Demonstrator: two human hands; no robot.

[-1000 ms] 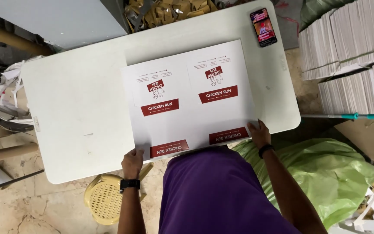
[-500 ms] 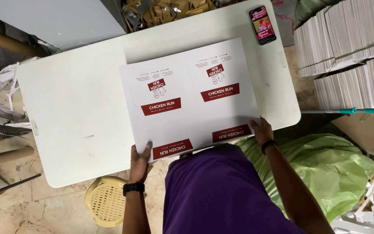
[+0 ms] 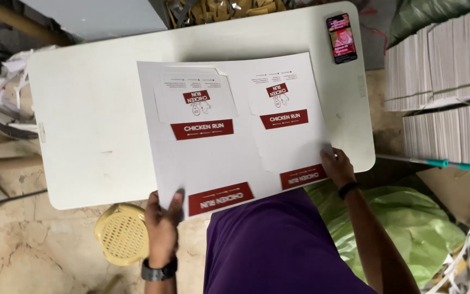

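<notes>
Left hand (image 3: 161, 226) slid up onto the sheet's (image 3: 235, 130) corner; right hand (image 3: 337, 166) pinches the opposite one. Light, floppy card: hold by edges.

A single head-worn camera looked almost straight down from above the person, at standing height. The white table (image 3: 82, 125) filled the upper frame, its far edge toward the top. The person's torso and forearms entered from the bottom edge, and floor showed on both sides
</notes>
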